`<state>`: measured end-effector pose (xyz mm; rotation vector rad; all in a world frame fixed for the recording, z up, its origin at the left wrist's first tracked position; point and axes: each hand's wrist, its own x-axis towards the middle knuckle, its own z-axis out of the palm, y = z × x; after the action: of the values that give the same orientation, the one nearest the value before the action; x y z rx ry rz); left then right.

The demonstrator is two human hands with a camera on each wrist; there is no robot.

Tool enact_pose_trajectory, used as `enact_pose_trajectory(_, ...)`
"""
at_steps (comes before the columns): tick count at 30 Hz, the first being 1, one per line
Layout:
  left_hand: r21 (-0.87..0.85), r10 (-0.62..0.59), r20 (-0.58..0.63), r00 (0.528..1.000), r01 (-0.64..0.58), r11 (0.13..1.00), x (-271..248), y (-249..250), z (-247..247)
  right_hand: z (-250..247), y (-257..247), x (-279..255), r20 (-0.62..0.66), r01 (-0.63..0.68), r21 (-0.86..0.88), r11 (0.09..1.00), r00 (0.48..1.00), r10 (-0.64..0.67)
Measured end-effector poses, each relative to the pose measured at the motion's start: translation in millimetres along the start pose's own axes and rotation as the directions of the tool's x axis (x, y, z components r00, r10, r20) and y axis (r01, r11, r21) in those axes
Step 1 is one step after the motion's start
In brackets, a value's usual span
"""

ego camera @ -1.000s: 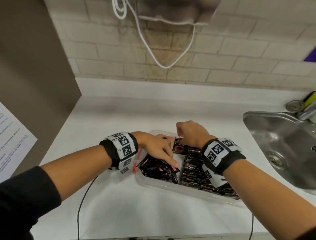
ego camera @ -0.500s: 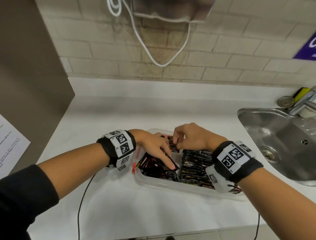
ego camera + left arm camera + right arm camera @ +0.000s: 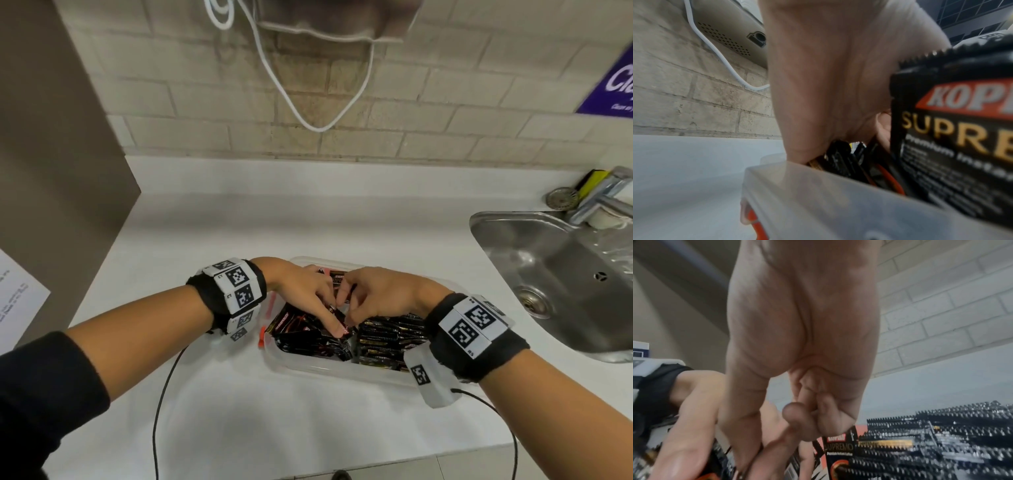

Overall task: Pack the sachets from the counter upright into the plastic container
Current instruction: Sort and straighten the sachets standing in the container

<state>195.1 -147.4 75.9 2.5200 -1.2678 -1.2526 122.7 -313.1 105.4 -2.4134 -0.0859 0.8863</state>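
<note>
A clear plastic container (image 3: 342, 371) sits on the white counter, holding black sachets. A tight upright row (image 3: 390, 337) fills its right half, and looser leaning ones (image 3: 308, 337) lie on the left. My left hand (image 3: 325, 315) reaches in from the left, index finger straight and pressing on the leaning sachets. My right hand (image 3: 356, 301) has curled fingers and pinches a sachet between the two groups. One labelled sachet (image 3: 337, 278) stands upright behind both hands, and it fills the right of the left wrist view (image 3: 951, 138). The fingertips are partly hidden.
A steel sink (image 3: 555, 281) and tap (image 3: 603, 202) lie to the right. A brown panel (image 3: 51, 154) with a paper sheet (image 3: 17, 291) bounds the left. Thin black cables (image 3: 161, 394) trail off the counter's front edge. An orange clip (image 3: 262, 337) sits on the container's left end.
My right hand has come from the container's far end down towards its middle, meeting my left fingers. My left hand has stayed on the leaning sachets.
</note>
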Motion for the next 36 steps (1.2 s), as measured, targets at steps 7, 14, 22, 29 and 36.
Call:
enact_pose_trajectory(7, -0.002, 0.009, -0.010, 1.000, -0.009, 1.000, 1, -2, 0, -30, -6, -14, -0.102, 0.067, -0.040, 0.997, 0.992, -0.071)
enact_pose_trajectory(14, -0.129, 0.041, 0.004, 0.999, -0.041, 0.991, 1, 3, 3, -66, -7, -7, -0.465, 0.106, -0.084, 0.991, 0.875, -0.133)
enact_pose_trajectory(22, -0.118, -0.022, 0.057, 0.998, 0.028, 0.993, -2, 7, 5, -45, 2, 26, -0.518, 0.081, -0.211, 0.974, 0.836, -0.181)
enact_pose_trajectory(29, -0.100, -0.040, 0.097, 0.994, 0.050, 0.994, -1, 8, 4, -51, 11, 31, -0.475, 0.064, -0.281, 0.958, 0.858, -0.197)
enact_pose_trajectory(36, -0.108, -0.039, 0.122, 0.992, 0.053, 0.993, 1, 8, 4, -67, 2, 17, -0.377, 0.091, -0.254, 0.963, 0.908, -0.185)
